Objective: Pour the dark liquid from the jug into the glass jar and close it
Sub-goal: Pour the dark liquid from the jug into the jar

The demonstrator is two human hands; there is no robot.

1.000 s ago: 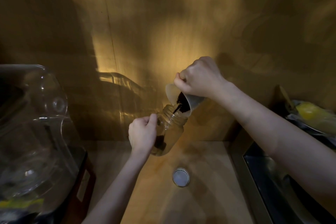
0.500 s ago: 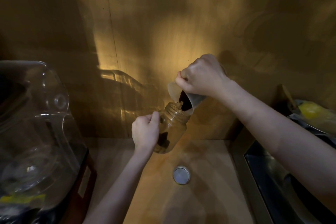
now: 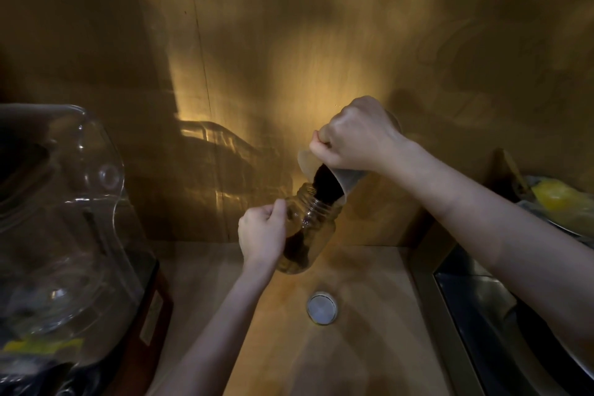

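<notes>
The right hand (image 3: 358, 135) grips the jug (image 3: 340, 175), now tipped steeper than half a second ago, its lip at the jar's mouth. The left hand (image 3: 262, 235) clasps the tilted jar (image 3: 308, 231) above the counter (image 3: 369, 347); more dark liquid (image 3: 297, 246) has pooled inside. The lid (image 3: 322, 308) lies unmoved below.

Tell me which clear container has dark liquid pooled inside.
The small glass jar gripped by the left hand, under the tilted jug. The big clear plastic container at left shows none.
</notes>
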